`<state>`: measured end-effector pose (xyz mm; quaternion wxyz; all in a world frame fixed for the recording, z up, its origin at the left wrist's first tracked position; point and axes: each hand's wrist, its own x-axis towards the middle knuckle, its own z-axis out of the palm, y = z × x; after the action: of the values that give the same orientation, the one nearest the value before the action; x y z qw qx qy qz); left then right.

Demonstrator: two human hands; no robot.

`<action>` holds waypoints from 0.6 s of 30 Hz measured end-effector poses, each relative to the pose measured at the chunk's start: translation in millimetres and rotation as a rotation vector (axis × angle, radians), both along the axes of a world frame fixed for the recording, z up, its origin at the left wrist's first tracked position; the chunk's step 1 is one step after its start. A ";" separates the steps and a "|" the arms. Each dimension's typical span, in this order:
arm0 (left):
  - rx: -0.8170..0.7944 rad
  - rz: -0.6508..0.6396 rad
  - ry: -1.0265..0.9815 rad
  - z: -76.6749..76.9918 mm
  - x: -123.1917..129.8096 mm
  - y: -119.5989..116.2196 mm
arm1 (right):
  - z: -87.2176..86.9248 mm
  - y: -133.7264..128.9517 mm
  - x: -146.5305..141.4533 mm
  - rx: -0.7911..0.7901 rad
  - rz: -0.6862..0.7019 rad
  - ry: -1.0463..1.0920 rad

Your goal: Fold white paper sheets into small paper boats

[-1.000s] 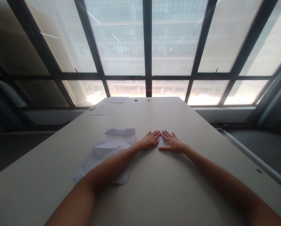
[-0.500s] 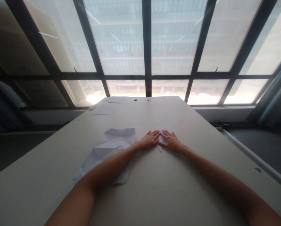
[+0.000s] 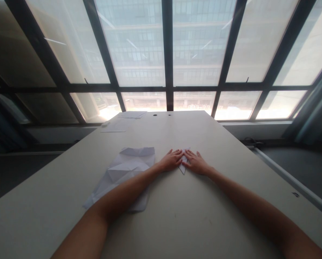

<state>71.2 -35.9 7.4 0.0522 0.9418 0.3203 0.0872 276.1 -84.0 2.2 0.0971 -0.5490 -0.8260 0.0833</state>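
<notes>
A small folded white paper point(image 3: 183, 168) lies on the white table point(image 3: 188, 208), its pointed end toward me. My left hand point(image 3: 172, 160) rests flat with fingers spread on its left side. From the right, my right hand point(image 3: 196, 162) lies on it too, palm down and fingers apart. The fingertips of both hands nearly meet over the paper and hide much of it. A larger creased white sheet point(image 3: 131, 165) lies to the left, partly under my left forearm.
Flat white sheets point(image 3: 114, 126) lie at the table's far left corner. Two small dark holes are near the far edge. A small dark mark point(image 3: 295, 194) is at the right edge. Tall windows stand beyond, with curtains point(image 3: 316, 111) at the sides.
My right hand's fingers have shifted very slightly on the folded paper. My left hand and the larger creased sheet look the same.
</notes>
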 end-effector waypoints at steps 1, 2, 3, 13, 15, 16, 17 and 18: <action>0.014 -0.018 -0.028 -0.3 0.5 0.5 | -0.7 0.6 -1.3 -0.001 -0.023 -0.004; 0.021 -0.048 -0.055 -0.5 1.2 0.8 | -1.2 1.1 -2.3 -0.003 -0.047 -0.007; 0.019 -0.090 -0.082 -0.7 2.1 0.8 | -1.5 1.4 -3.1 -0.004 -0.070 -0.011; -0.019 -0.006 0.030 0.1 4.0 -4.8 | -3.0 3.1 -4.6 -0.004 -0.160 -0.041; -0.022 0.055 0.060 0.9 3.2 -5.5 | -3.5 3.2 -4.5 -0.002 -0.176 -0.045; -0.022 0.080 0.069 1.4 3.1 -6.0 | -3.8 3.4 -4.5 0.000 -0.183 -0.045; -0.023 0.105 0.076 1.8 3.1 -6.6 | -4.1 3.5 -4.5 0.003 -0.190 -0.043; -0.025 0.128 0.082 2.1 3.1 -7.0 | -4.5 3.8 -4.5 0.005 -0.198 -0.039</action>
<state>74.3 -42.9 9.5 0.0451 0.9215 0.3828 0.0477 271.6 -80.2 -2.3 0.0901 -0.6292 -0.7696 0.0608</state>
